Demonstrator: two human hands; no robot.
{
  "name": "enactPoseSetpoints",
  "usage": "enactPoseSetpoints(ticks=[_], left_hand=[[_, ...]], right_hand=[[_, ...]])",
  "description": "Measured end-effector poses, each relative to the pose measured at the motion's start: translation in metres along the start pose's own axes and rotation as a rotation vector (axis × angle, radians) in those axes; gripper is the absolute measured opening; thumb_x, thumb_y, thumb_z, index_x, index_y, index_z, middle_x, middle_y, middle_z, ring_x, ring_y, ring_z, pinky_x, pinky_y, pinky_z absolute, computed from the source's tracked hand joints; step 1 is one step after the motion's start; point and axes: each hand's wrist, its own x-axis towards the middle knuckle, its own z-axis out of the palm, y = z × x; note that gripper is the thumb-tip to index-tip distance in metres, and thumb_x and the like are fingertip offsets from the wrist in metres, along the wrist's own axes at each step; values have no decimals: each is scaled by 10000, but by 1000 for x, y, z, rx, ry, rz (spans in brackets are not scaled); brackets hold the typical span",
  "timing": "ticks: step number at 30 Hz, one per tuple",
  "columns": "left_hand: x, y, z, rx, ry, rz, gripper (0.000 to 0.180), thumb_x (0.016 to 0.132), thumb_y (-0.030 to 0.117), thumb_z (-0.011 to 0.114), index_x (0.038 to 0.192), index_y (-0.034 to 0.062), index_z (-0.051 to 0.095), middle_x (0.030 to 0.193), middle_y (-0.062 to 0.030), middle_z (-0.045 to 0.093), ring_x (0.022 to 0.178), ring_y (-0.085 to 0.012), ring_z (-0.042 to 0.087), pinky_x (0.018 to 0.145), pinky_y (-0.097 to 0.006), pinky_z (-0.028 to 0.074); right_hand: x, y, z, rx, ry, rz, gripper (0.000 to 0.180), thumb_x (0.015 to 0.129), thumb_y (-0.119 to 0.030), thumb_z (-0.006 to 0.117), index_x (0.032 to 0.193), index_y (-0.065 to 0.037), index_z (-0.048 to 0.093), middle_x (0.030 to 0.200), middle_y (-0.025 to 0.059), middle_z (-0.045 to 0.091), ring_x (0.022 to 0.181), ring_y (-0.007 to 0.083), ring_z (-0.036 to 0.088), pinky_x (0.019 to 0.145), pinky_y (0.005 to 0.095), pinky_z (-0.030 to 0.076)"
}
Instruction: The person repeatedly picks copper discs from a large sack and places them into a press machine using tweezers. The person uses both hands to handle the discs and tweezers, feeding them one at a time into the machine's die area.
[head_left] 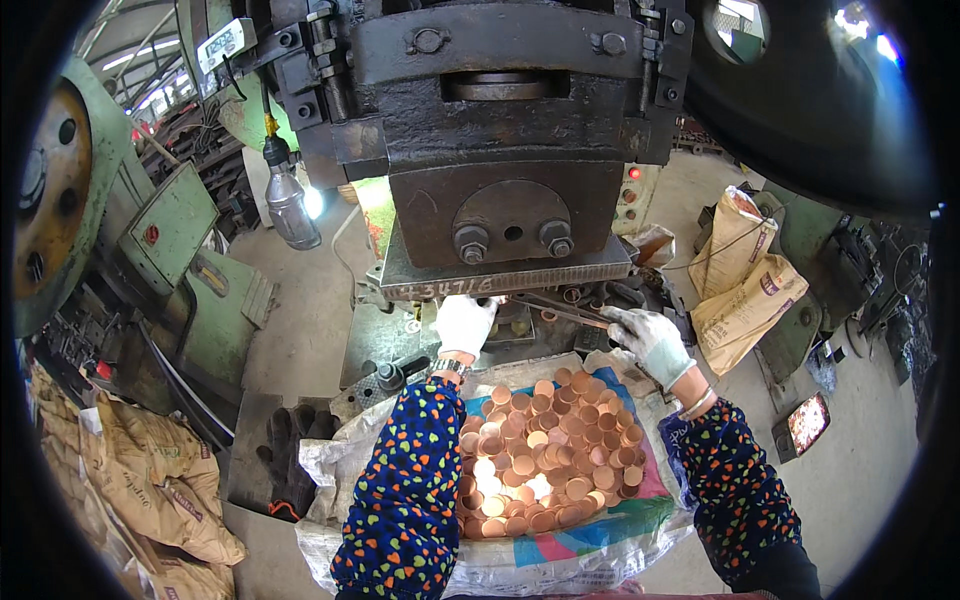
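Observation:
My left hand (466,326), in a white glove, reaches under the front edge of the press's upper block (490,205). Its fingertips are partly hidden there, so what they touch does not show. My right hand (652,345), also gloved, is closed around the end of long, thin metal tongs (565,308). The tongs point left into the gap below the block, and their tips are hard to make out. Between my forearms, many round copper-coloured discs (545,455) lie heaped on a sheet-lined surface (560,545).
A lit lamp in a clear bottle (291,205) hangs left of the press. Paper sacks stand at the right (750,310) and lower left (165,480). Green machinery (175,225) stands at left. A large dark wheel (820,100) looms upper right, and a small screen (806,424) sits below it.

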Motion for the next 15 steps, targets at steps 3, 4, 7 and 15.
enactPoseSetpoints(ticks=[3, 4, 7, 15], left_hand=[[2, 0, -2, -35, -29, -28, 529, 719, 529, 715, 655, 5, 681, 589, -179, 623, 609, -331, 644, 588, -395, 508], [2, 2, -3, -120, -48, -111, 535, 709, 530, 723, 664, -1, 681, 595, -182, 626, 617, -331, 649, 593, -393, 509], [1, 6, -11, -348, -35, -242, 546, 687, 525, 743, 685, -17, 681, 613, -194, 632, 639, -332, 658, 610, -387, 510], [3, 4, 2, -258, -74, -267, 395, 756, 414, 701, 734, 20, 695, 668, -167, 656, 665, -324, 659, 620, -386, 519]], right_hand=[[8, 2, 5, -35, -8, 3, 301, 928, -312, 484, 1146, -144, 606, 841, 125, 636, 783, 296, 620, 665, 393, 490], [13, 2, 7, -67, -18, 16, 299, 930, -306, 481, 1145, -138, 604, 837, 124, 634, 785, 294, 620, 666, 391, 490], [26, 1, 12, -128, 0, 12, 295, 936, -278, 466, 1146, -117, 594, 826, 121, 633, 801, 288, 620, 684, 380, 492], [5, 3, 0, 25, -38, 46, 331, 927, -320, 499, 1190, -139, 582, 879, 141, 642, 841, 312, 612, 717, 386, 489]])
